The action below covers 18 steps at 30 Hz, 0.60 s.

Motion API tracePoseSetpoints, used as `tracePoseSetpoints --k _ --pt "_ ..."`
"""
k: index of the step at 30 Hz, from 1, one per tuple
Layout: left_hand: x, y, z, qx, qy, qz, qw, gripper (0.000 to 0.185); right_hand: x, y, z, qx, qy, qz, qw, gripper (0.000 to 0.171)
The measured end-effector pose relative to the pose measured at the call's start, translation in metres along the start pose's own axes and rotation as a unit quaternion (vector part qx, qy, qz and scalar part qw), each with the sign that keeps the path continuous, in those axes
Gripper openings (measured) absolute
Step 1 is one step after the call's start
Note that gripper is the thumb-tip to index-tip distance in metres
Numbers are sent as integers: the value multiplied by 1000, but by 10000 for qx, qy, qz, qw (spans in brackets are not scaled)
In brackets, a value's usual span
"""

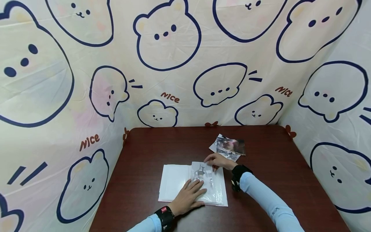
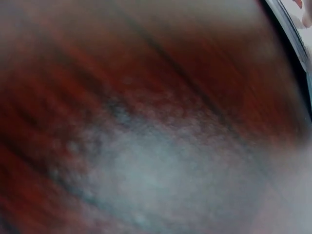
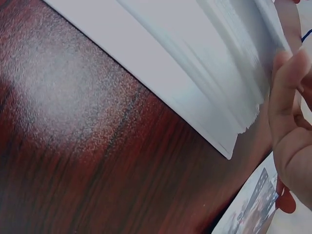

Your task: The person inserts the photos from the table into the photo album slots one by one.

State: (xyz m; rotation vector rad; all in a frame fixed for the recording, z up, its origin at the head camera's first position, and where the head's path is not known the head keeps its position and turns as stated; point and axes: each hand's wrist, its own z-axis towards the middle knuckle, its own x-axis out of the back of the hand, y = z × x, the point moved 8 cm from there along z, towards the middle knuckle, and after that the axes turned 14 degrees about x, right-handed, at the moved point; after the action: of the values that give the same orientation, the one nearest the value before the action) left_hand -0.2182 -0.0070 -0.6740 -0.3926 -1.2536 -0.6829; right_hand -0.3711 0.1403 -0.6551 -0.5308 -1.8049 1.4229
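An open photo album [image 1: 175,183] with white covers and glossy clear sleeves lies on the table. On its right side is a clear sleeve page [image 1: 214,193], with a pale sheet with a grey print [image 1: 200,171] at its upper part. The left hand [image 1: 189,197] rests on the lower part of that side, fingers spread and fairly straight. At the top edge, the right hand [image 1: 218,161] pinches the sleeve page by its upper corner. In the right wrist view the fingers [image 3: 285,92] meet the edge of the layered sleeves [image 3: 214,63], which bulge up from the cover.
Beyond the right hand, a few loose photo prints [image 1: 232,146] overlap in a small pile. The dark brown wooden table [image 1: 139,154] meets cartoon-printed cloth walls [image 1: 162,80] at its back and sides. The left wrist view is mostly a blurred tabletop [image 2: 146,73].
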Motion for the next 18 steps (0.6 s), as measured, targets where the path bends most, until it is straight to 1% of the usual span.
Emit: tracePoseSetpoints --k 5,12,18 --pt "0 0 0 38 -10 26 10000 58 -2 1 -1 -22 -155 102 9998 29" --pt "3 1 1 30 -16 -33 10000 58 0 5 -1 253 21 -91 9996 29" --pt "8 1 1 -37 191 -6 9998 59 1 4 -3 268 22 -137 9995 25"
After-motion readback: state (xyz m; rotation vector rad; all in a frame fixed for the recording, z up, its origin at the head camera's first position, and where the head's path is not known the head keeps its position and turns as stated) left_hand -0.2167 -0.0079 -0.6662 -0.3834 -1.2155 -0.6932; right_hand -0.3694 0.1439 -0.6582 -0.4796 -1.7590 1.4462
